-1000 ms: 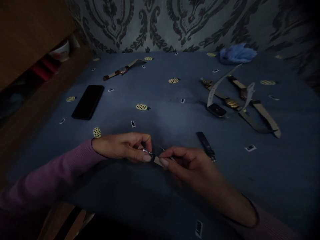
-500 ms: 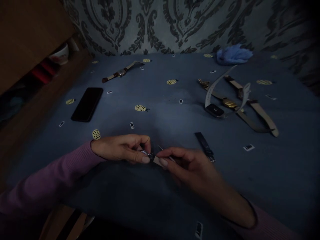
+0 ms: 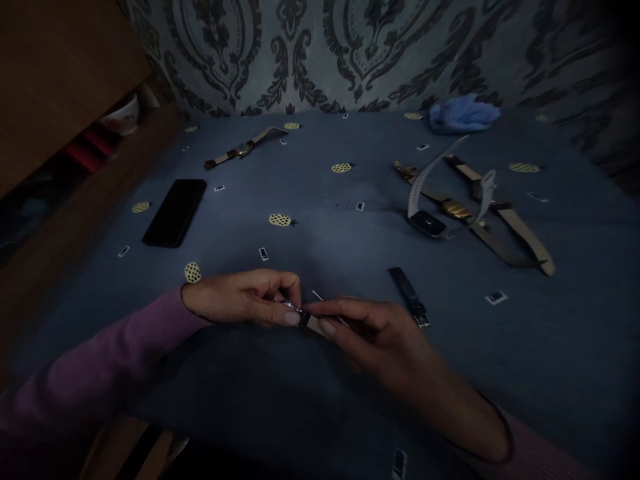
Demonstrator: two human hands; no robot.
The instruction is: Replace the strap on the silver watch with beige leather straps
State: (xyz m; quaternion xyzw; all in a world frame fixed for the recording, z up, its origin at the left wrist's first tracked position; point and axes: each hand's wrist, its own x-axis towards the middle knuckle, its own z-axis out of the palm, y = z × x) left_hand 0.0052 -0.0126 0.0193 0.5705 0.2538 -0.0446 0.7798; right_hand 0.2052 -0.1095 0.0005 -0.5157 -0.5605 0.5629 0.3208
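The left hand (image 3: pixel 245 300) was closed in a pinch on the watch (image 3: pixel 289 305), over the table (image 3: pixel 320 253). The right hand (image 3: pixel 385 333) pinched the strap (image 3: pixel 315 325), whose long axis slanted rightward and nearer from the watch, perhaps joined to it.

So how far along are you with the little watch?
Nothing looks surely finished. The left hand pinches a small silver watch; the right hand holds a pale-backed black strap piece and thin metal tool. Their join is unclear. The dark strap with a metal buckle lies loose, so that seems left.
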